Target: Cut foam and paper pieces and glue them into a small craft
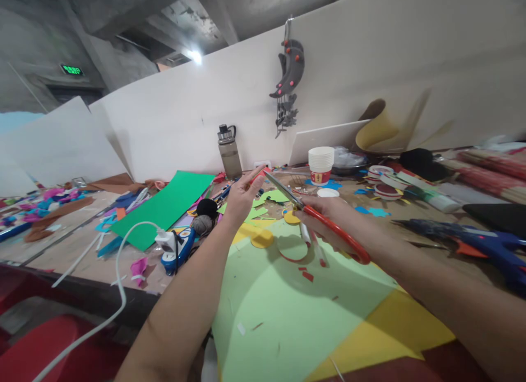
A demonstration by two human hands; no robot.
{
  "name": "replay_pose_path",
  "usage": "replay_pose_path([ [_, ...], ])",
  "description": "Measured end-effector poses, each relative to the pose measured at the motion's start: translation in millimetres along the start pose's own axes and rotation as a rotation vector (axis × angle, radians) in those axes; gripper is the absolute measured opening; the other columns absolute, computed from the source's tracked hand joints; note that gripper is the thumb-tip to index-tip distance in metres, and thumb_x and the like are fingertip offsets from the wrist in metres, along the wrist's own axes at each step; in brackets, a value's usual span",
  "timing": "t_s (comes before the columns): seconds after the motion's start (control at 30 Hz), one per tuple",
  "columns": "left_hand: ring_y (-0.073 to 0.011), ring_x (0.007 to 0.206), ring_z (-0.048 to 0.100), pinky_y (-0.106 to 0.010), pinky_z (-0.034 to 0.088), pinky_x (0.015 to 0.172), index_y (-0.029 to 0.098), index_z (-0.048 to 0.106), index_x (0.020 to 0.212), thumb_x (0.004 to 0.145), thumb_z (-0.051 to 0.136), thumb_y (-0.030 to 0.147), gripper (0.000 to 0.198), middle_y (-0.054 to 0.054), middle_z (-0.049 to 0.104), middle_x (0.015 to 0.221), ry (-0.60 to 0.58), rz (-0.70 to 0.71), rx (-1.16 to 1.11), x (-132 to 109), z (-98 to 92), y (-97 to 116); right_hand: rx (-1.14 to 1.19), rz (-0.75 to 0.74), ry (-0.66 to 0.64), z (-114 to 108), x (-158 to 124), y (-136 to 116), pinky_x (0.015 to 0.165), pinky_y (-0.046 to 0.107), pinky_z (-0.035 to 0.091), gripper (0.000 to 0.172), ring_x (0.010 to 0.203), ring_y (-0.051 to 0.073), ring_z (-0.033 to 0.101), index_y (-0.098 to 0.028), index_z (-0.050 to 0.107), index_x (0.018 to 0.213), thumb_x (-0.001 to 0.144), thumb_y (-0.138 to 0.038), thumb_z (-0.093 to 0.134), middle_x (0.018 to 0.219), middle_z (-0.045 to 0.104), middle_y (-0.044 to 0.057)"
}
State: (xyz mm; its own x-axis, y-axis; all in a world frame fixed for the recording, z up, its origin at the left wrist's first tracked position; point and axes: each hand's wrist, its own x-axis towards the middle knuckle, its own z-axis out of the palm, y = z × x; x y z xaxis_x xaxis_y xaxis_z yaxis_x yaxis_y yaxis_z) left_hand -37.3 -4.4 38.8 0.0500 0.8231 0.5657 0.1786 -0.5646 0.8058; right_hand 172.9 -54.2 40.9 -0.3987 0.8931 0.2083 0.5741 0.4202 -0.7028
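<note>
My right hand (322,220) is closed round the red handles of a pair of scissors (335,231), whose metal blades point up and to the left. At the blade tips, my left hand (242,193) pinches a small red piece (262,175), perhaps paper or foam. Whether the blades touch the piece is hard to make out. Below both hands lies a large pale green sheet (287,311) over a yellow one (382,332). On the green sheet are small red scraps (306,275), a curled strip with a red edge (293,257) and a yellow disc (262,239).
A bottle (230,154) and stacked paper cups (321,165) stand at the back. A blue glue gun (485,237) lies at right. To the left are a green sheet (164,206), a blue power strip (178,251) with a white cable (122,283), and a red stool (53,349).
</note>
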Motion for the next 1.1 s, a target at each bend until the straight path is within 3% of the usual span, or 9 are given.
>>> replay_pose_path([
  [0.3,-0.0225,0.128,0.054,-0.035,0.037,0.111,0.024,0.066,0.126,0.087,0.061,0.045,0.045,-0.005,0.064,0.131,-0.025,-0.015,0.001,0.0,0.1,-5.3,-0.044,0.08,0.001,-2.4,0.5,-4.4,0.042,0.024,0.031,0.021,0.039,0.011,0.046,-0.022,0.059,0.074,0.084,-0.038,0.051,0.051,0.056,-0.002],
  [0.5,-0.0233,0.127,0.055,-0.034,0.039,0.109,0.024,0.069,0.121,0.084,0.065,0.044,0.042,-0.005,0.066,0.128,0.009,-0.038,-0.024,0.2,1.1,-3.2,-0.062,0.079,-0.002,-2.4,0.8,-2.4,0.044,0.025,0.033,0.019,0.043,0.014,0.049,-0.023,0.064,0.082,0.083,-0.036,0.051,0.053,0.057,-0.002],
  [0.8,-0.0211,0.129,0.053,-0.035,0.035,0.113,0.024,0.068,0.123,0.089,0.058,0.044,0.041,-0.003,0.065,0.131,-0.025,0.018,-0.007,0.4,0.0,-8.4,-0.021,0.106,0.0,0.4,6.4,-0.1,0.038,0.023,0.028,0.019,0.036,0.011,0.043,-0.023,0.058,0.07,0.081,-0.037,0.053,0.045,0.05,-0.004],
  [0.97,-0.0214,0.125,0.056,-0.034,0.039,0.109,0.025,0.071,0.116,0.085,0.062,0.045,0.038,-0.004,0.068,0.125,0.026,-0.006,-0.058,1.7,1.8,-8.9,0.081,0.039,-0.077,-4.5,0.0,-1.4,0.038,0.021,0.033,0.02,0.037,0.01,0.045,-0.022,0.057,0.085,0.084,-0.042,0.053,0.05,0.053,-0.005],
  [1.1,-0.0223,0.116,0.062,-0.033,0.05,0.097,0.024,0.074,0.108,0.081,0.065,0.048,0.037,-0.005,0.071,0.119,0.048,-0.084,-0.174,3.4,3.1,-11.0,0.183,0.061,-0.121,-9.5,-1.7,-1.1,0.038,0.021,0.034,0.036,0.039,0.01,0.045,-0.02,0.061,0.102,0.082,-0.05,0.057,0.053,0.053,-0.005],
])
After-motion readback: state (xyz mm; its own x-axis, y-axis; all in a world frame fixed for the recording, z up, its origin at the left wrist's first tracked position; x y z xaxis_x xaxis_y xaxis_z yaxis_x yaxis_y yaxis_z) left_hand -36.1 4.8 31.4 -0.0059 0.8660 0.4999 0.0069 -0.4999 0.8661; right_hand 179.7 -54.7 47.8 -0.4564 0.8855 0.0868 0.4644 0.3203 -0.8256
